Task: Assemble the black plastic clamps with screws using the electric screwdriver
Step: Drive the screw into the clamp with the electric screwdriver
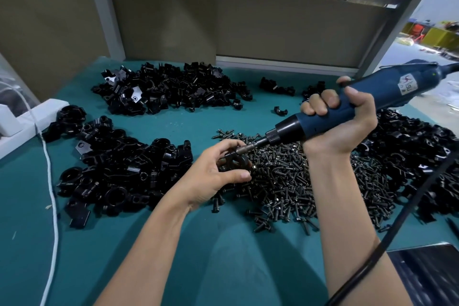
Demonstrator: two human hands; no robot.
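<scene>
Left of the left hand: heap of loose clamp halves (pixel 119 171) on the worktop (pixel 173 124). Left hand (pixel 214 176), fingers curled, pinches 1 black clamp (pixel 236 159) just above the screw pile (pixel 293 181). Right hand (pixel 342 126) wraps fully round the electric screwdriver (pixel 367 97), bit tip at the clamp's top. Judged step: driving 1 screw. Next calls for bit square, clamp braced.
</scene>
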